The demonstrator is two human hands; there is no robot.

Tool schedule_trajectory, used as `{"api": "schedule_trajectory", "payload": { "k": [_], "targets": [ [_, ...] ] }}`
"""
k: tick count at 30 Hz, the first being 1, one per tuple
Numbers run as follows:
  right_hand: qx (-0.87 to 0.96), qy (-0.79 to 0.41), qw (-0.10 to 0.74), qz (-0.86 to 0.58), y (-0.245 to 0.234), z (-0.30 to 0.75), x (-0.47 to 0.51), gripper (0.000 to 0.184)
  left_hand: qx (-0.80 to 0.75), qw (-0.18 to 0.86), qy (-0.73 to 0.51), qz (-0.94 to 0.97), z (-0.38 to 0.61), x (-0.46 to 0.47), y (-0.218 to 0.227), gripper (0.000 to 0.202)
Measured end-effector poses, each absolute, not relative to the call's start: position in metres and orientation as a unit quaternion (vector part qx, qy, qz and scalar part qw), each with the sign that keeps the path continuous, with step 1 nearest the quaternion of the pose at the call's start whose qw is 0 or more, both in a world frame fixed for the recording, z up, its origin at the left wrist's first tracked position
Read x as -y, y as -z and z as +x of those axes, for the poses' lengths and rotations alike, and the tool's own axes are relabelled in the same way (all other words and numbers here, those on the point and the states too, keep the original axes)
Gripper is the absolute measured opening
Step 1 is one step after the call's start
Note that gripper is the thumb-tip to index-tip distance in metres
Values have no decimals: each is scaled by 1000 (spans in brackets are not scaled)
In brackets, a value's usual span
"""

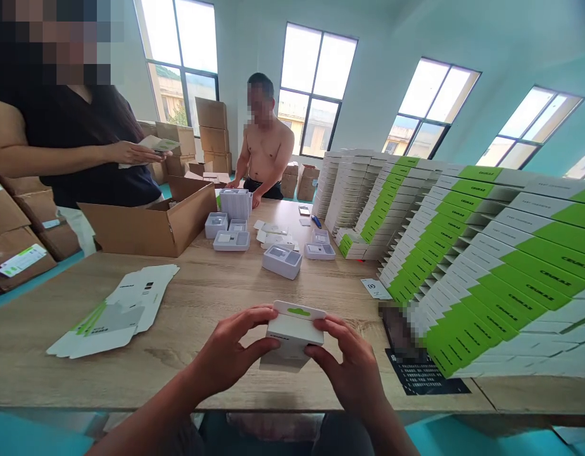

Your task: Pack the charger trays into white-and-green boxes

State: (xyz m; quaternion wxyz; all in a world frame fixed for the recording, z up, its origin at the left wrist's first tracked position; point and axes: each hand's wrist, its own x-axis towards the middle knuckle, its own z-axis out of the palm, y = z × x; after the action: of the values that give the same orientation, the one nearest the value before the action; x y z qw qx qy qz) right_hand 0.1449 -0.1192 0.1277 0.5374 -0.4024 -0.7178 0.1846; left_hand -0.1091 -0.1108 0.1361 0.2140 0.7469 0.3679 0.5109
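Grasping the white box (292, 342) at the frame's lower centre, left hand (238, 335) and right hand (352, 354) pinch its upper sides; seemingly closing is in hand, and the next move calls for even thumb pressure.

White box (289, 345), dark-lettered, its green-marked tab (298, 311) up along the far edge, held at the desk's (107, 380) near middle!

Draws bright daylight from tall windows (317, 90), nearly white in the upper panes (299, 57). Leaves a pale sheen on the far tabletop (276, 212) and shades the near side of the held box (291, 347). Stretches toward the right edge, darkens in the upper right corner, breaks into coarse pixels over two heads (260, 101).
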Motion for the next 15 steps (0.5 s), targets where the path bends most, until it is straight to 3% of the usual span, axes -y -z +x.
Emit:
{"api": "schedule_trajectory", "payload": {
  "k": [4, 8, 12, 15],
  "targets": [
    [629, -328, 563, -425, -126, 147, 117, 43, -325, 420, -515, 673, -106, 107, -139, 42],
    [568, -478, 542, -394, -132, 148, 113, 49, -254, 590, -502, 579, -102, 94, -140, 40],
    [530, -554, 524, -370, -132, 148, 110, 51, -277, 650, -467, 532, -95, 85, -129, 42],
    [503, -596, 514, -357, -129, 149, 104, 49, -322, 602, -471, 558, -90, 81, -116, 43]
  ]
}}
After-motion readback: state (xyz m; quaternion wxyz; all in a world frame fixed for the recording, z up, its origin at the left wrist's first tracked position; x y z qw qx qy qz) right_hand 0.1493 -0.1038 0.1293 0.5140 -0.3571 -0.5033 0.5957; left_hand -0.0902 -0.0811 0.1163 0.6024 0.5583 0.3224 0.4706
